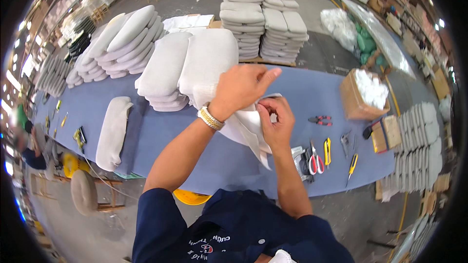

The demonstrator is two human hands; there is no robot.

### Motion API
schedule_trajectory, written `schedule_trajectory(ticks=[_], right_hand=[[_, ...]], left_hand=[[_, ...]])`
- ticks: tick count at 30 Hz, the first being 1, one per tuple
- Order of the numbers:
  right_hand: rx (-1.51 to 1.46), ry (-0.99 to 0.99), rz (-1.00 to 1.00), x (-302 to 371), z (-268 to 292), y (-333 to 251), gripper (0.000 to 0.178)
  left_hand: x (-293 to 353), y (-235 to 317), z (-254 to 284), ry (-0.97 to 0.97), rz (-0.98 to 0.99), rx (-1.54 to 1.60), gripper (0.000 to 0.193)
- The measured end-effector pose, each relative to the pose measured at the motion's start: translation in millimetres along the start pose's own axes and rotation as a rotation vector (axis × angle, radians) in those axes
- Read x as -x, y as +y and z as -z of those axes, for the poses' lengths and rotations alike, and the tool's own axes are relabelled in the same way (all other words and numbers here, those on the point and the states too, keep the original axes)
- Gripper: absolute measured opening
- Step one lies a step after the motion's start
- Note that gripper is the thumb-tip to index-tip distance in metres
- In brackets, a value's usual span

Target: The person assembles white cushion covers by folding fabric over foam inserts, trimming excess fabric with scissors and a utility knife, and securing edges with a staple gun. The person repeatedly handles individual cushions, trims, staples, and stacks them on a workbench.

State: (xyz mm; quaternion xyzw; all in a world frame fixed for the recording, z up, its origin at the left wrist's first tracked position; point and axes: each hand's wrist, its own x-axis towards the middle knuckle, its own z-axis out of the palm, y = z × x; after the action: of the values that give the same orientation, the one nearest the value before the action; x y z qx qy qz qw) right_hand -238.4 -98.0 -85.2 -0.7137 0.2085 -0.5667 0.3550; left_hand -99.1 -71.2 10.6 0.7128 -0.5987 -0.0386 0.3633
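A pale cushion cover [249, 122], its white loose flap hanging down, lies at the middle of the blue-covered table. My right hand [278, 119] is closed, pinching the edge of this cover between thumb and fingers. Over the cover's upper part, my left hand [241, 90] reaches in with its thumb stretched to the right; its other fingers are mostly hidden. A gold-coloured bracelet watch [210, 118] circles my left wrist. Just beyond my hands stand stacked light grey cushions [209, 58]. How much padding the cover holds is hidden by my hands.
Right of me lie pliers [320, 120], red-handled scissors [316, 159], yellow cutters [327, 152] and a yellow screwdriver [352, 166]. A cardboard box [358, 100] holds white stuffing. One cushion [113, 131] and a staple gun [79, 138] lie leftward. Cushion piles [243, 19] stand beyond the table.
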Motion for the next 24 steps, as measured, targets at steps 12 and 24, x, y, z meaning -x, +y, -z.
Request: schedule_trajectory(ticks=[12, 24], right_hand=[[0.050, -0.050, -0.022, 3, 24, 11, 0.008], [0.033, -0.019, -0.163, 22, 16, -3, 0.011]], left_hand=[[1, 10, -18, 0.089, -0.071, 0.017, 0.047], [22, 12, -9, 0.155, -0.063, 0.005, 0.038]])
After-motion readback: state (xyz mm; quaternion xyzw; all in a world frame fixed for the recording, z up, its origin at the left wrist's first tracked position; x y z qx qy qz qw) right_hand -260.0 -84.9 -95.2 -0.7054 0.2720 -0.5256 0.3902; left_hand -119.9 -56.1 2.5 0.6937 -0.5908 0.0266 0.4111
